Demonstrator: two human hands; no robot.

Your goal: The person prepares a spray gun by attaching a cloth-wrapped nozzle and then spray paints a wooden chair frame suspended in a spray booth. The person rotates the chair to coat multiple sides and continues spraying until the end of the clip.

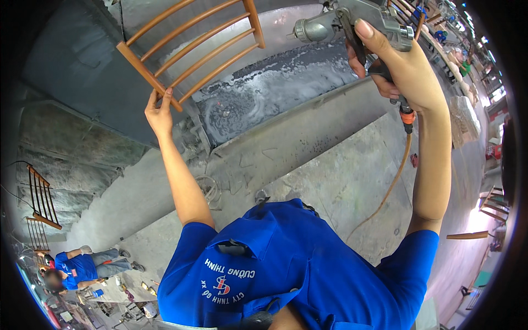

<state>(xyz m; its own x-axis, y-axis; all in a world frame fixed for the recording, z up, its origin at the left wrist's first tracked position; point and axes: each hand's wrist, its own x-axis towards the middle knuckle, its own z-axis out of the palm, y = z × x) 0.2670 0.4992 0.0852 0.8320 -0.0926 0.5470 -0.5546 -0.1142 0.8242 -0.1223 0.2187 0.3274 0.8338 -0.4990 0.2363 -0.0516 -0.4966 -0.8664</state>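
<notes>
My left hand (159, 114) pinches the lower corner of a brown wooden slatted frame (142, 70) between thumb and fingers. The frame has two end rails joined by several curved slats, and its top runs out of view. My right hand (404, 69) is wrapped round the handle of a grey metal spray gun (377, 15), with fingers by the trigger. The gun's round nozzle (316, 28) points left toward the frame, apart from it. An air hose (397, 179) hangs from an orange coupling (407, 116) under the handle. No spray can be made out.
Beyond my hands lies a trough of foamy grey water (247, 102) with a metal edge. A dark panel (82, 71) stands at left. Other slatted frames (43, 195) hang far left, near a person in blue (82, 269). Wooden parts (467, 235) are at right.
</notes>
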